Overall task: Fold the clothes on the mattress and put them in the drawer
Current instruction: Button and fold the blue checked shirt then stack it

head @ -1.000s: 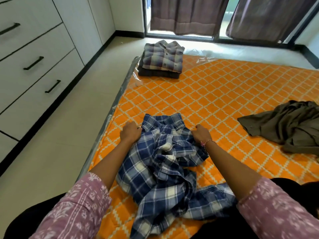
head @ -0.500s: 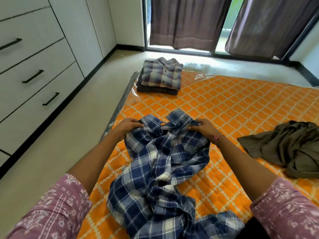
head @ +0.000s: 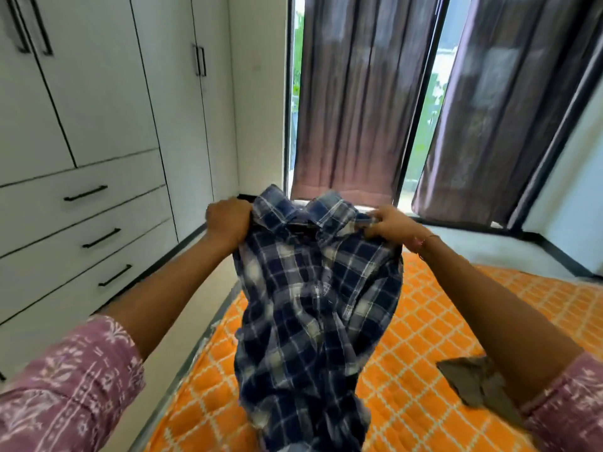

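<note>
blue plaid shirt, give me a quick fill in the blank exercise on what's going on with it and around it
1. Both hands, the left hand and the right hand, grip the blue plaid shirt near its ____.
2. The shirt hangs above a mattress patterned in ____ and white.
3. The drawers stand to the person's ____.

Missing words: collar; orange; left

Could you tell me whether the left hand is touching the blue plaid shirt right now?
Touching. The head view shows the left hand curled round the shoulder of the blue plaid shirt, while the right hand grips the other shoulder.
</note>
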The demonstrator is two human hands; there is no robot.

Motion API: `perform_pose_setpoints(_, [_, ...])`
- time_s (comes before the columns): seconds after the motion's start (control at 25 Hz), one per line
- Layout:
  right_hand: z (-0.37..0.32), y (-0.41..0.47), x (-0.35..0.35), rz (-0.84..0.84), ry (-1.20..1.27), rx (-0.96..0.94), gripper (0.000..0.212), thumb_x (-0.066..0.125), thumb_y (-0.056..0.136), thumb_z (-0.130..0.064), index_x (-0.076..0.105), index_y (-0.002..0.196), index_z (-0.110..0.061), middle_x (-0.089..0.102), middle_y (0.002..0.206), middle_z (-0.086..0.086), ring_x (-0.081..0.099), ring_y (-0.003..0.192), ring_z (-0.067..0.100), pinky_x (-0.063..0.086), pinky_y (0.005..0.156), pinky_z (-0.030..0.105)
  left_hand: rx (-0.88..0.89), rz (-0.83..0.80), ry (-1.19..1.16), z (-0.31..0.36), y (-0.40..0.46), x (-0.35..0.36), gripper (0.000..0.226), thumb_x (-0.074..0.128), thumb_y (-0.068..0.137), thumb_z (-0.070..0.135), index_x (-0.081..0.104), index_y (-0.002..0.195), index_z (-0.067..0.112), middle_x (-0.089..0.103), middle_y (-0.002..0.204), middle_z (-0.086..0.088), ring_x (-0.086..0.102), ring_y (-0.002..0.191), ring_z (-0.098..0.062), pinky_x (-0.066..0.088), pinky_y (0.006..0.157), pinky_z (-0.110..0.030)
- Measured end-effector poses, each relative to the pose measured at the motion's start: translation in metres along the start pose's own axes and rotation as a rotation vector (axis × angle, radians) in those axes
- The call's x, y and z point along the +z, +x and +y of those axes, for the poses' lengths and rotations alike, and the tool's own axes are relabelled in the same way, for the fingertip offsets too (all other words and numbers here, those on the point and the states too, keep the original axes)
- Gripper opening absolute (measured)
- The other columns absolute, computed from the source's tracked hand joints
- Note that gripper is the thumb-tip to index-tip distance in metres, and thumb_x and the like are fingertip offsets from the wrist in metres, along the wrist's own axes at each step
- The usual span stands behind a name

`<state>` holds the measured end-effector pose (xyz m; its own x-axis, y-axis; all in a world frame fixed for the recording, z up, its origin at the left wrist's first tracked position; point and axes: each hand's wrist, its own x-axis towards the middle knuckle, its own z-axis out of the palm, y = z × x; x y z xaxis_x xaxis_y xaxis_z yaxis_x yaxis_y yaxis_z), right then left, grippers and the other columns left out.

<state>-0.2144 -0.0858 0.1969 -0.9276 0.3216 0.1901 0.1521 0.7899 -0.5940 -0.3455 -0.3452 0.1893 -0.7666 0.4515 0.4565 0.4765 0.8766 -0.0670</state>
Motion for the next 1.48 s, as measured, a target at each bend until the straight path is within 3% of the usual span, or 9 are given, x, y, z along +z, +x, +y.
perform_pose_setpoints(0.16, [-0.027,0.001,-0.032,0.409,-0.498,-0.049,0.016,0.054,0.083,-0.009,0.059,0.094,0.001,0.063,0.086,0.024,0.061,0.081,0.039,0.045,0.064,0.038,-0.202,0.101,-0.196,-0.003,0.019,-0.038,0.02,0.045,0.094,0.004,0.065,0.093,0.002,0.065,0.095,-0.013,0.063,0.084,-0.028,0.041,0.065,-0.03])
perform_pose_setpoints(0.36, [-0.052,0.017,-0.073,0.593,-0.399,0.141,0.018,0.043,0.092,-0.007,0.06,0.091,-0.002,0.063,0.092,0.02,0.062,0.083,0.039,0.047,0.062,0.037,-0.378,0.397,-1.36,0.002,0.044,-0.081,0.03,0.037,0.092,0.002,0.061,0.075,0.01,0.06,0.067,-0.011,0.057,0.04,-0.012,0.05,0.047,-0.031])
perform_pose_setpoints(0.56, [-0.056,0.033,-0.112,0.427,0.316,0.273,0.013,0.052,0.089,-0.001,0.059,0.078,-0.003,0.06,0.105,0.018,0.061,0.084,0.031,0.053,0.045,0.027,-0.214,0.362,-0.886,-0.011,0.047,-0.092,0.023,0.05,0.094,0.013,0.071,0.093,0.005,0.069,0.087,-0.017,0.062,0.073,-0.026,0.051,0.066,-0.033])
perform_pose_setpoints(0.72, [-0.061,0.021,-0.114,0.788,-0.17,0.019,0.025,0.039,0.085,0.004,0.064,0.091,0.006,0.062,0.099,0.027,0.057,0.087,0.041,0.04,0.065,0.039,-0.017,0.467,-0.556,-0.029,0.045,-0.112,0.023,0.055,0.091,0.025,0.07,0.093,0.008,0.069,0.086,-0.012,0.061,0.077,-0.028,0.04,0.064,-0.028])
perform_pose_setpoints(0.92, [-0.064,0.002,-0.118,0.812,-0.54,-0.186,0.018,0.042,0.088,0.008,0.059,0.093,0.004,0.059,0.093,0.02,0.059,0.084,0.037,0.041,0.062,0.036,0.041,-0.039,-0.014,-0.037,0.032,-0.113,0.031,0.059,0.086,0.039,0.068,0.096,0.011,0.066,0.092,-0.008,0.06,0.08,-0.023,0.041,0.065,-0.027])
perform_pose_setpoints(1.16, [-0.089,-0.003,-0.105,0.916,0.03,0.078,0.046,0.036,0.095,-0.002,0.037,0.14,-0.009,0.06,0.098,0.015,0.057,0.085,0.031,0.042,0.069,0.041,-0.422,0.258,-1.224,0.004,0.032,-0.116,0.037,0.033,0.101,0.016,0.047,0.135,0.014,0.053,0.134,-0.013,0.055,0.114,-0.033,0.049,0.095,-0.037])
perform_pose_setpoints(1.24, [-0.075,0.003,-0.105,0.702,0.337,0.259,0.039,0.041,0.094,-0.007,0.05,0.132,-0.008,0.062,0.115,0.011,0.06,0.097,0.028,0.047,0.069,0.037,-0.549,0.065,-1.671,0.015,0.022,-0.11,0.026,0.034,0.101,0.012,0.059,0.107,0.008,0.058,0.12,-0.012,0.062,0.087,-0.028,0.058,0.065,-0.024])
perform_pose_setpoints(1.32, [-0.07,0.006,-0.104,0.593,0.608,0.417,0.034,0.04,0.094,-0.008,0.058,0.123,-0.006,0.059,0.125,0.011,0.06,0.098,0.028,0.052,0.07,0.036,-0.492,0.009,-1.523,0.02,0.016,-0.108,0.02,0.038,0.098,0.005,0.058,0.098,0.008,0.06,0.113,-0.017,0.062,0.084,-0.029,0.056,0.062,-0.023])
perform_pose_setpoints(1.48, [-0.068,-0.008,-0.101,0.936,0.098,0.005,0.038,0.035,0.093,0.0,0.055,0.125,-0.004,0.057,0.124,0.022,0.055,0.11,0.035,0.045,0.088,0.041,-0.052,0.443,-0.693,0.011,0.014,-0.111,0.034,0.04,0.094,0.003,0.053,0.126,0.002,0.052,0.131,-0.019,0.052,0.117,-0.036,0.044,0.089,-0.04])
